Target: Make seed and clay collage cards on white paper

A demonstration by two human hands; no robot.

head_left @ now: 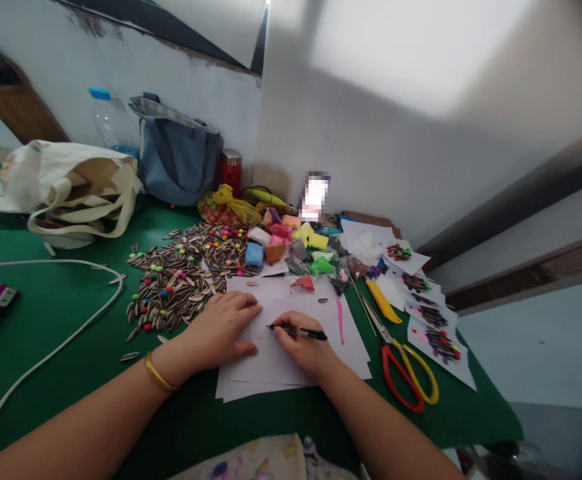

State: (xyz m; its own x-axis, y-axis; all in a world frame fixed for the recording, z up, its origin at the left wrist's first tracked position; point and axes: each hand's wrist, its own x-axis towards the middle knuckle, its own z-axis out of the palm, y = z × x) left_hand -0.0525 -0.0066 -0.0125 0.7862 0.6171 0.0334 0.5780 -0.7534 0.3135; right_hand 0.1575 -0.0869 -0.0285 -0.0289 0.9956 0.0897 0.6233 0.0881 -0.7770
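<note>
At lower centre of the head view, the right hand (305, 349) pinches a black pen (311, 333) over white paper (281, 300), which might slide and skew the faint line (265, 337) if the left hand (223, 330), resting spread on it and gripping nothing, eased off.

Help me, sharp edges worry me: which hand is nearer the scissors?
Right. The right hand, holding a pen over the paper, is left of the scissors; the left hand lies farther left, beside the seed pile.
</note>
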